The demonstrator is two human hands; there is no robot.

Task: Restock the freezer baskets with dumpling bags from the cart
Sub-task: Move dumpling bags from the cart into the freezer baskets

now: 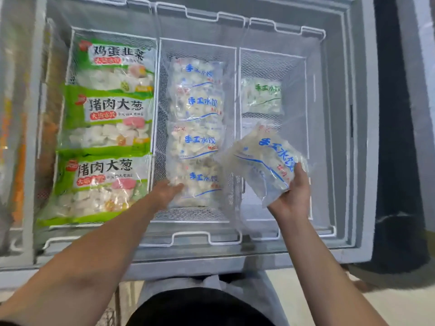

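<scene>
The chest freezer's grey rim (pixel 235 260) runs across the near side, stepped and dull, and climbs the right side as a wide grey wall. On the far left a neighbouring glass lid (pixel 14 137) lies over another section; beneath it show blurred orange and yellow packs (pixel 20 165), too smeared to name. Right of the freezer stands a tall black panel (pixel 395 137), its lower end ragged against the ground; what it is cannot be told. A pale floor (pixel 388 307) fills the near right corner. At the near edge, just under the rim, are grey trousers (pixel 259 285) and a dark top (pixel 200 309).
</scene>
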